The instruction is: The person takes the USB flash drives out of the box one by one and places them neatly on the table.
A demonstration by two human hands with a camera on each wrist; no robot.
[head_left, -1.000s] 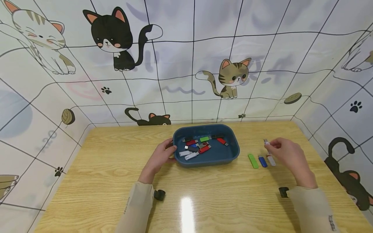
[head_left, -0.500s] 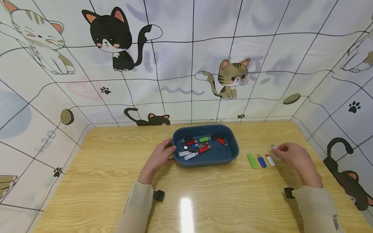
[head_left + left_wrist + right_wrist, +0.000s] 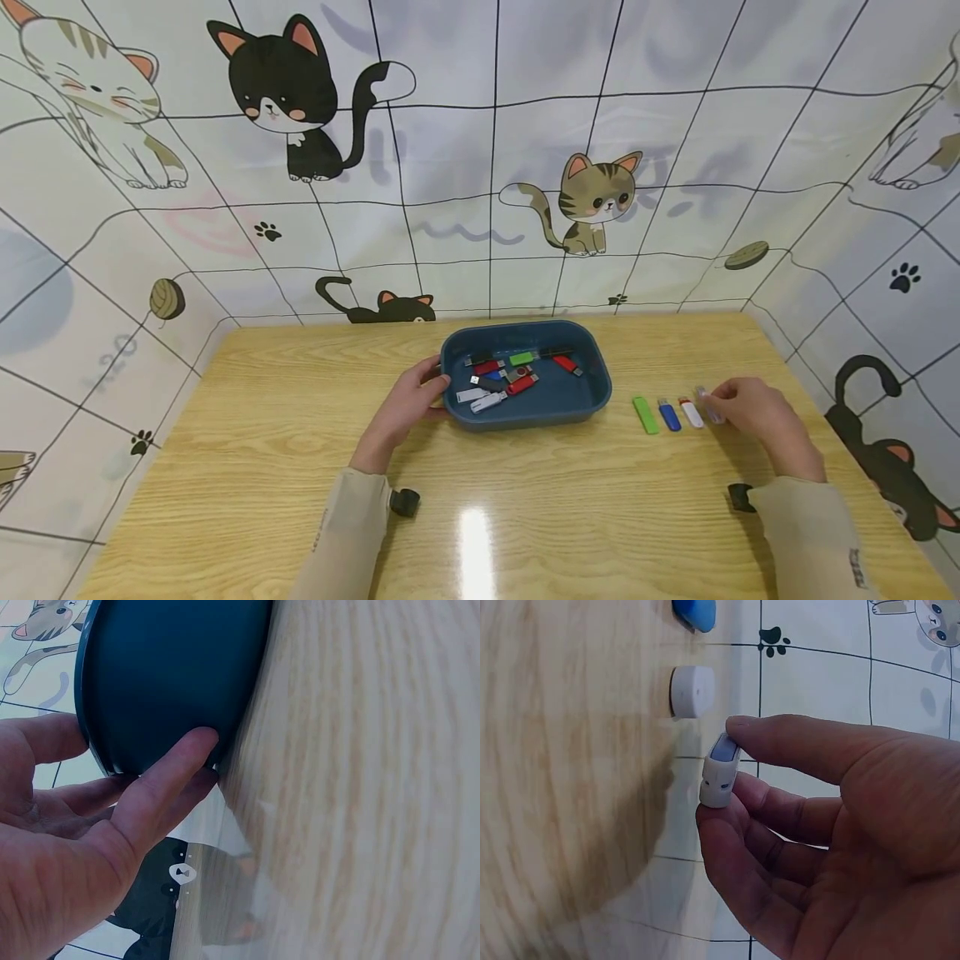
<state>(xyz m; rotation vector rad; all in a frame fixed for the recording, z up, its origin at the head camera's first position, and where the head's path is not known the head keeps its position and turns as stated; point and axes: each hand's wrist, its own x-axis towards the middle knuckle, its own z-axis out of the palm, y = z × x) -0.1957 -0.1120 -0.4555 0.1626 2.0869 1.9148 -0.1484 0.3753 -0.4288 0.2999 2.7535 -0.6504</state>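
My left hand (image 3: 400, 408) grips the left end of a dark blue plastic bin (image 3: 525, 417), with thumb and fingers against its outer wall (image 3: 165, 682). Several USB flash drives lie jumbled inside, among them a red one (image 3: 522, 384), a green one (image 3: 522, 358) and a white one (image 3: 489, 402). On the right, my right hand (image 3: 761, 408) pinches a white and grey USB flash drive (image 3: 720, 771) between thumb and fingertips, low over the table. To its left lie a white flash drive (image 3: 691, 413), a blue one (image 3: 670, 415) and a green one (image 3: 645, 415) in a row.
The wooden table (image 3: 285, 467) meets a cloth backdrop (image 3: 457, 150) printed with cats along its back and sides. A light reflection (image 3: 475, 550) shines near the front.
My right hand has moved right and down with the pinched flash drive, to the right end of the row. The left hand stays on the bin.
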